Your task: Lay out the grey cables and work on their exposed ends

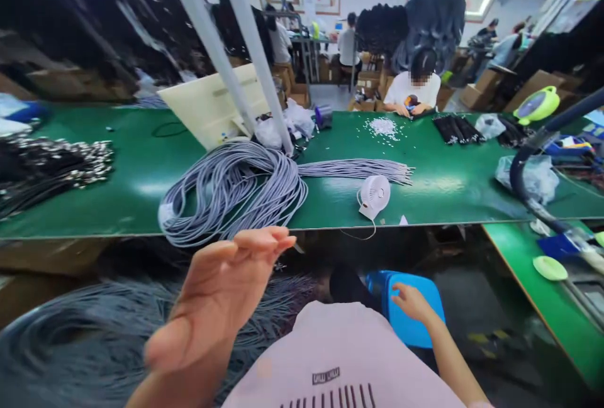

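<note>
I see the green surface (141,194) run across the view, its near edge a straight line just past my raised left hand (221,295). Between that edge and my body lies a dark gap down to the floor, and a second green surface (557,307) angles in along the right, leaving an open corner between the two. The coil of grey cables (231,191) sits on the first surface right at the near edge, with a few loops hanging over it; a straight bundle runs from it to the right, towards the middle. A small white fan (374,196) stands just right of the coil, near the edge, with its cord dropping over. Two white poles (245,49) slant up behind the coil.

My left hand is lifted in front of me, palm turned inward, fingers extended and loosely together, the grip wide and holding nothing; it hovers below the coil's overhanging loops, not touching them. More grey cable (70,339) lies blurred low on the left. My right hand (409,301) reaches down with fingers resting flat on the blue stool (410,314), not closed round it.

A person in white (415,90) works on the far side.
</note>
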The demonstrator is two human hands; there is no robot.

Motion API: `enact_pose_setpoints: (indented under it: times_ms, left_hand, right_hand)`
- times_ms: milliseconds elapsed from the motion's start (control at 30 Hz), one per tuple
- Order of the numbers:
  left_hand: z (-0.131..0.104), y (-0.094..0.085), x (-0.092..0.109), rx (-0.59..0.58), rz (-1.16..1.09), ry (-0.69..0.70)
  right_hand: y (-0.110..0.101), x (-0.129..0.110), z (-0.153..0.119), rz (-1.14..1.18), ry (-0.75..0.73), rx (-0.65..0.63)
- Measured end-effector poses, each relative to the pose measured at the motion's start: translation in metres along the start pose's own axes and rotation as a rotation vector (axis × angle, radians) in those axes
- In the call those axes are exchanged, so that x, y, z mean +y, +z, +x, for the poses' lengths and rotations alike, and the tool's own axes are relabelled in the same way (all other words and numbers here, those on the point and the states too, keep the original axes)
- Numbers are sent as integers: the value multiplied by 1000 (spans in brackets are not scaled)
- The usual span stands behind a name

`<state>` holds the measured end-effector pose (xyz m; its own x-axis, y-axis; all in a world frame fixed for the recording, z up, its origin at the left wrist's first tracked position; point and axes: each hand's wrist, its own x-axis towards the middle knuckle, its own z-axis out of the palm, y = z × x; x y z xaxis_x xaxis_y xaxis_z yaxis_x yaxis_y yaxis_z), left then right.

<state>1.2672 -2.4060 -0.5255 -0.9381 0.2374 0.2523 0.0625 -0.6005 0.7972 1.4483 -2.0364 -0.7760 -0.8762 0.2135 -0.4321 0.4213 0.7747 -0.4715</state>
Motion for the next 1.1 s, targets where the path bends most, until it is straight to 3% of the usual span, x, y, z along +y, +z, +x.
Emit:
enact_pose_setpoints:
  times_ms: [67, 200, 267, 333, 433, 500, 600, 667, 767, 867, 967, 1100]
  left_hand:
    - [18, -20, -39, 54, 2, -71]
    - [12, -66, -99, 334, 18, -345]
    - [11, -77, -121, 415, 28, -436]
    - [23, -77, -145, 429, 45, -488]
    - [65, -60, -191, 423, 68, -523]
    - [100, -40, -229, 432, 61, -530]
    - [158, 7, -291, 463, -1, -490]
    - [200, 41, -328, 496, -69, -460]
    - [246, 77, -357, 454, -122, -471]
    - [254, 81, -355, 403, -83, -468]
    - [236, 62, -333, 498, -53, -438]
    - [196, 18, -294, 611, -9, -381]
  right_hand:
    - [-12, 9, 7, 19, 23, 44]
    - [-61, 19, 49, 59, 26, 140]
    - [-93, 27, 84, 70, 6, 169]
    - [-130, 36, 128, 53, -26, 186]
    - [-192, 40, 207, -31, -150, 207]
    - [-237, 36, 261, -121, -288, 219]
    - [-311, 27, 347, -192, -483, 282]
    - [-362, 9, 403, -236, -608, 329]
    - [-423, -59, 449, -314, -865, 392]
    - [-454, -162, 434, -336, -1256, 435]
    - [-461, -273, 385, -376, -1563, 440]
    - [-442, -417, 317, -514, -1885, 535]
